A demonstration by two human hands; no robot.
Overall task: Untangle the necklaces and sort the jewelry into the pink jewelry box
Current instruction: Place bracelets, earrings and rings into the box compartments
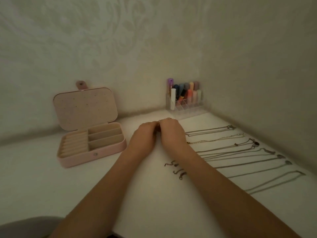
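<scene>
Both hands meet at the middle of the white bench, knuckles up and fingertips tucked under. The left hand and the right hand are pressed close together, and something small and glinting shows at their fingertips, but I cannot tell what it is or how firmly either hand pinches it.

Much of the untangling looks done. To the right, a row of necklaces lies stretched out in separate, roughly parallel lines, none crossing that I can see. Nearer the person, between the forearms, two short dark chain pieces lie loose on the bench.

The sorting, by contrast, seems hardly begun. The pink jewelry box stands open to the left, lid leaning back towards the wall, and its ring rolls and three compartments appear bare; nothing has been laid in them as far as I can see. A clear organizer of lipsticks stands in the far corner.
</scene>
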